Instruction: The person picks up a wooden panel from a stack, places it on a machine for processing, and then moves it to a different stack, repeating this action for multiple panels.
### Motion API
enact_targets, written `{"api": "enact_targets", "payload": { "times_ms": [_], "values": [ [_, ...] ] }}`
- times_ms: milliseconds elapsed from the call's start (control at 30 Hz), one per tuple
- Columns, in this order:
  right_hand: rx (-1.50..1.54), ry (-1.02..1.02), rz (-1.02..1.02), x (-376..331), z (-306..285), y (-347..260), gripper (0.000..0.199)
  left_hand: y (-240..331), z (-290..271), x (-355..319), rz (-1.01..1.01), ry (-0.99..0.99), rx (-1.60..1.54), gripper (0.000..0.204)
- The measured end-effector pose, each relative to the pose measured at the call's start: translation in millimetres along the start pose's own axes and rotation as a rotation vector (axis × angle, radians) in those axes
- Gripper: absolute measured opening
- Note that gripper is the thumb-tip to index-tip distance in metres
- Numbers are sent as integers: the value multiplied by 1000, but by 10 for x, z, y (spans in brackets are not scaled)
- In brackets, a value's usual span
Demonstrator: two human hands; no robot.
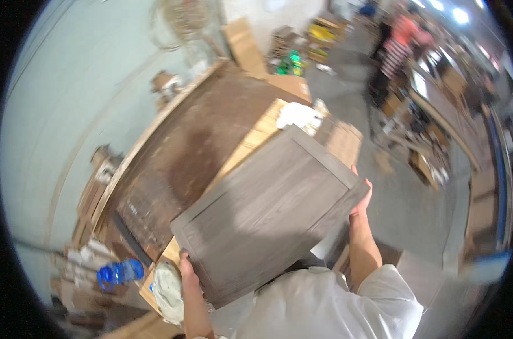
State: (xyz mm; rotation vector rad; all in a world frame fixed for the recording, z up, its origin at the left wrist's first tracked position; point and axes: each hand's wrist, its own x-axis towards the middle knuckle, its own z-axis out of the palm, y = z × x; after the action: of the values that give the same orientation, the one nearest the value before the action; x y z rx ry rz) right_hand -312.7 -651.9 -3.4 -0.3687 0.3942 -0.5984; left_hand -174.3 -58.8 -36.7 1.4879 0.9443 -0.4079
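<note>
A grey wood-grain cabinet door (273, 209) with a raised frame is held out before me, slightly askew, over the near edge of the workbench. My left hand (187, 265) grips its lower left edge, thumb on top and the other fingers hidden beneath. Around the right edge my right hand (362, 198) is closed, its palm mostly behind the panel. Under the door lies a pale wooden board (251, 138). A white cloth (299, 116) rests at its far end, and a pale bundled cloth (169, 291) sits near my left wrist.
The brown workbench (177, 141) runs along the wall at left. A blue bottle (121, 273) stands beyond its near left corner. Green bottles (291, 63) and boxes sit at the back. Across the grey floor (347, 73), a blurred person (400, 45) stands near a cluttered table.
</note>
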Motion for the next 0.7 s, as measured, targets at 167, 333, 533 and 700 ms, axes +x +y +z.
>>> {"api": "enact_targets", "payload": {
  "times_ms": [167, 333, 533, 700],
  "values": [
    [227, 502, -47, -1341, -979, -571, 64, 3, 546, -115, 93, -206, 111, 71],
    [255, 767, -349, -2751, -1612, -756, 67, 45, 1569, -459, 350, -510, 326, 54],
    [403, 1060, -543, -4127, -2328, -860, 63, -366, 2999, -1346, 582, -706, 728, 46],
    [561, 1024, -806, -4880, -3024, -951, 66, -1182, 4086, -1975, 649, -928, 958, 35]
  ]
}}
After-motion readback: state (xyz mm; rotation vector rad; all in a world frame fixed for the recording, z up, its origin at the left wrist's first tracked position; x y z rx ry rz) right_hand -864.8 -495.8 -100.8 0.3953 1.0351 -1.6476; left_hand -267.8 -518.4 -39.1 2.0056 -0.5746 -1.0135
